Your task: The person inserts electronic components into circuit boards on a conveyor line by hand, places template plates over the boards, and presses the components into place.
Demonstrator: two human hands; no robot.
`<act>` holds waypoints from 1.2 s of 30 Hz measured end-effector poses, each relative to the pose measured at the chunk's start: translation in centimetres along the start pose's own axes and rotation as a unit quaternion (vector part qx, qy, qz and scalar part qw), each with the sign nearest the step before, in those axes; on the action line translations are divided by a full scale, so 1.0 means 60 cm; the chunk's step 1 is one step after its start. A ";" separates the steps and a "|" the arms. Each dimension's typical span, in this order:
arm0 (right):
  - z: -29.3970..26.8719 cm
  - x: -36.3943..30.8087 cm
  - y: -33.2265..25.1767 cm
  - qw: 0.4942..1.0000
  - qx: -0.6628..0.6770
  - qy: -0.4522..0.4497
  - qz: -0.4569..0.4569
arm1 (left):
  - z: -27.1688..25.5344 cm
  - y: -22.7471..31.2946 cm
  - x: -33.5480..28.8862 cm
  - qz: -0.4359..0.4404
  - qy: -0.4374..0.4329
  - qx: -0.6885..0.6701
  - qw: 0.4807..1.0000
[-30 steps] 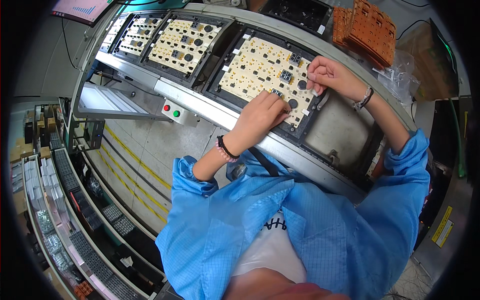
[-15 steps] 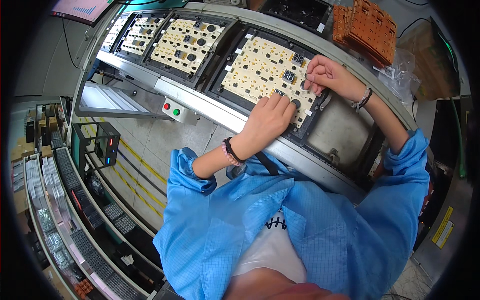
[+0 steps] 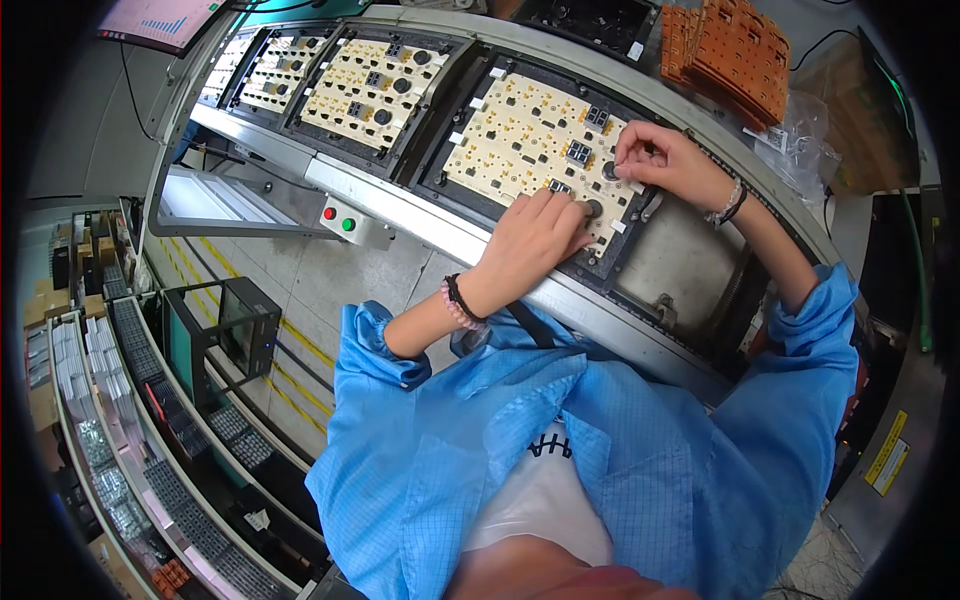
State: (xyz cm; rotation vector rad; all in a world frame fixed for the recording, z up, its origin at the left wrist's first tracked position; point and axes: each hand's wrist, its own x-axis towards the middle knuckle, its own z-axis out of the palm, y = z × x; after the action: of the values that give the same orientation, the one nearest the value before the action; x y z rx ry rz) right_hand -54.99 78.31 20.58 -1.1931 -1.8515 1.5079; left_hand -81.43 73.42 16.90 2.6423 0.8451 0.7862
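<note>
A cream circuit board (image 3: 500, 135) lies in a black carrier frame (image 3: 432, 180) in front of me. Along its right part sit black display modules (image 3: 578, 152) and round black components (image 3: 594, 208). My left hand (image 3: 535, 240) rests palm down over the board's near edge. Its fingers are bent beside the nearer round component and the lowest display, with their tips mostly hidden. At the board's right edge is my right hand (image 3: 675, 168), fingers curled and thumb against the side of the farther round component (image 3: 610, 171). Whatever lies between those fingertips is too small to make out.
More populated boards (image 3: 370, 90) in carriers stand along the conveyor to the left. Orange slotted plates (image 3: 735, 60) are stacked behind it. A button box (image 3: 345, 222) hangs on the front rail. Parts racks (image 3: 160, 450) and a black-framed cart (image 3: 240, 335) are at left.
My right fingers have loosened a little and the thumb sits lower. The left hand has rolled slightly, showing its thumb. On the floor, the black-framed cart has shifted right.
</note>
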 end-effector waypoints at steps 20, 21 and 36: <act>0.027 -0.011 0.002 0.811 -0.510 0.011 -0.286 | -0.003 -0.026 -0.007 0.038 0.042 -0.048 0.997; 0.026 -0.011 0.002 0.817 -0.506 0.010 -0.275 | -0.003 -0.028 -0.007 0.044 0.037 -0.048 0.997; 0.022 -0.006 0.002 0.869 -0.448 0.010 -0.207 | -0.012 -0.040 -0.009 0.053 0.018 -0.059 0.997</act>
State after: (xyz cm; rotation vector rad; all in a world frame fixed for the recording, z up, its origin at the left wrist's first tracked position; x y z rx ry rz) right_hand -55.79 77.30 20.17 -1.0130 -2.6753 0.3558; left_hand -83.30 75.10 16.31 2.5933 0.6511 0.8838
